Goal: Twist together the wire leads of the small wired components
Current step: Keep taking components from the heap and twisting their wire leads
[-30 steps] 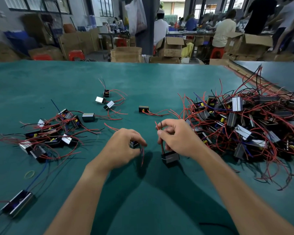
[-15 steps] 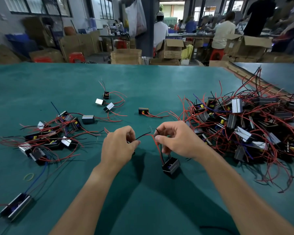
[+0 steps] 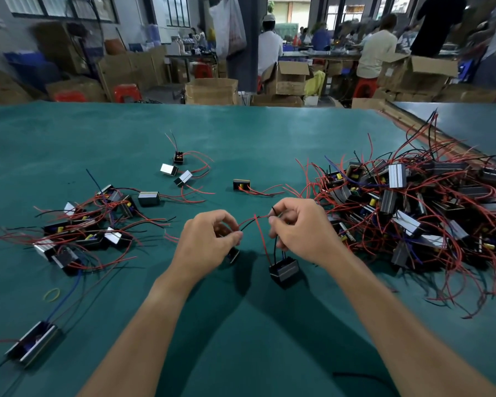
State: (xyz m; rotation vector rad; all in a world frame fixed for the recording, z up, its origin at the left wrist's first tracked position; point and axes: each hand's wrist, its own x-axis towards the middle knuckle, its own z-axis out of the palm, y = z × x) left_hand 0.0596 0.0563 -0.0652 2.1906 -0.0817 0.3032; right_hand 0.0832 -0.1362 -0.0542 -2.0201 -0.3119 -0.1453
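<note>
The leads (image 3: 248, 222) have been drawn out between the left hand (image 3: 206, 242) and right hand (image 3: 301, 229). Each grip pinches a lead end, and the black component (image 3: 284, 271) hangs from them low over the near counter (image 3: 241, 339). Beyond, a small cluster (image 3: 92, 224) lies left and a big heap (image 3: 413, 202) right.

Small pile (image 3: 98, 230) left, big pile (image 3: 413, 213) right.
</note>
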